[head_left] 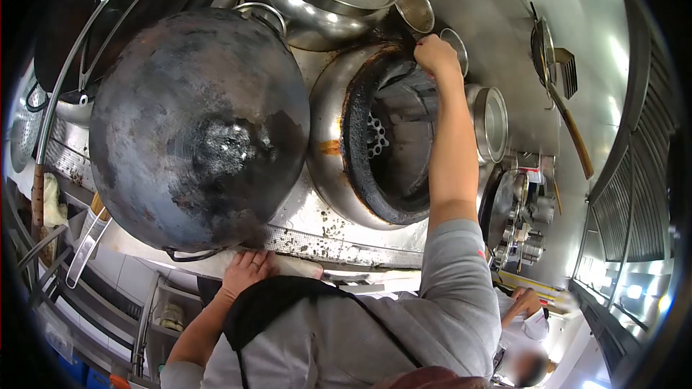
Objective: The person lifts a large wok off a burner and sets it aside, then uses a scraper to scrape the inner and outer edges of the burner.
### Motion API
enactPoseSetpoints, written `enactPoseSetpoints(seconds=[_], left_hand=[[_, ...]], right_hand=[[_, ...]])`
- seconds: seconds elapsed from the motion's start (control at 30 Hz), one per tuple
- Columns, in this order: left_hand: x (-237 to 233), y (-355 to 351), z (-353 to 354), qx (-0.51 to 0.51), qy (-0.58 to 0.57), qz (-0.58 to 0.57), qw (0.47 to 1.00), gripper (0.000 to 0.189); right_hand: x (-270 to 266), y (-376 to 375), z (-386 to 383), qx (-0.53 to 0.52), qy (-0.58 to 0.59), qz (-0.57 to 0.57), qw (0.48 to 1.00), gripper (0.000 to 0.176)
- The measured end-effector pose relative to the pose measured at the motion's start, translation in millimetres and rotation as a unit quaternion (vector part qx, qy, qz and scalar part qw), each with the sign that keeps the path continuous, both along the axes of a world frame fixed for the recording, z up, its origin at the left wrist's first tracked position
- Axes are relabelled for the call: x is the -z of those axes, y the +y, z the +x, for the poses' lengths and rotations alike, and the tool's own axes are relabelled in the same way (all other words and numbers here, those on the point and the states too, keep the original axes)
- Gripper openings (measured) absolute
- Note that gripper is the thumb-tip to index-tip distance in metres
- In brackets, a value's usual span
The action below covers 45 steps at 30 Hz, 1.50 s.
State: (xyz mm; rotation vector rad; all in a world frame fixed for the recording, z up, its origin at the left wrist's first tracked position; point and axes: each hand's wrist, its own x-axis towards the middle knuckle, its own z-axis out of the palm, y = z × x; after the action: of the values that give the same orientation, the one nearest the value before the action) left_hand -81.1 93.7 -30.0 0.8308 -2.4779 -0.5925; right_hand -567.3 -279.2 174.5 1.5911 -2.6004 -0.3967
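My right hand (438, 57) is closed at the far rim of an open wok burner (324, 151). What its fingers hold is hard to make out; something dark shows beside them. Black crust coats the burner's rim, and a burner head (377, 135) with round holes sits inside. To the left a large wok (194, 130) shows its scorched underside, with loop handles at its far and near edges. Just below the near handle my left hand (249, 270) lies on the stove's front edge, fingers stretched out and nothing seen in them.
Metal pots (324, 11) stand behind the burner, with a steel bowl (414, 7) beside them. A long-handled ladle (68, 79) lies at left. A strainer (544, 47) and a slotted turner (566, 72) hang on the wall. Another person (522, 320) is at lower right.
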Motion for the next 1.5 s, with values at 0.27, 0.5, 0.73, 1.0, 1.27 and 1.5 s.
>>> enactPoseSetpoints(seconds=[0.27, 0.5, 0.73, 1.0, 1.27, 1.5], left_hand=[[0.6, 0.5, 1.5, 0.010, -0.011, 0.009, 1.000, 0.040], [-2.2, -0.7, -0.3, 0.013, -0.010, -0.008, 1.000, 0.037], [-1.3, -0.4, -1.0, 0.017, -0.035, 0.001, 0.999, 0.040], [-2.0, -4.3, -1.3, 0.020, -0.040, 0.010, 0.999, 0.042], [-3.0, -4.7, -1.4, 0.018, -0.044, 0.010, 0.999, 0.041], [-3.8, -1.9, -0.5, 0.026, -0.048, -0.005, 0.999, 0.044]], right_hand=[[-69.9, 8.6, 23.9, 0.054, -0.165, 0.000, 0.985, 0.029], [-45.8, 47.9, -5.7, 0.057, -0.222, -0.126, 0.965, 0.044], [-56.1, 35.1, -78.5, -0.015, -0.102, -0.129, 0.986, 0.040], [-10.6, -15.4, -106.8, -0.021, -0.308, -0.145, 0.940, 0.016], [-3.1, -6.4, -87.1, -0.002, -0.198, -0.108, 0.974, 0.025], [-66.5, 45.2, -62.1, -0.054, 0.023, -0.122, 0.991, 0.029]])
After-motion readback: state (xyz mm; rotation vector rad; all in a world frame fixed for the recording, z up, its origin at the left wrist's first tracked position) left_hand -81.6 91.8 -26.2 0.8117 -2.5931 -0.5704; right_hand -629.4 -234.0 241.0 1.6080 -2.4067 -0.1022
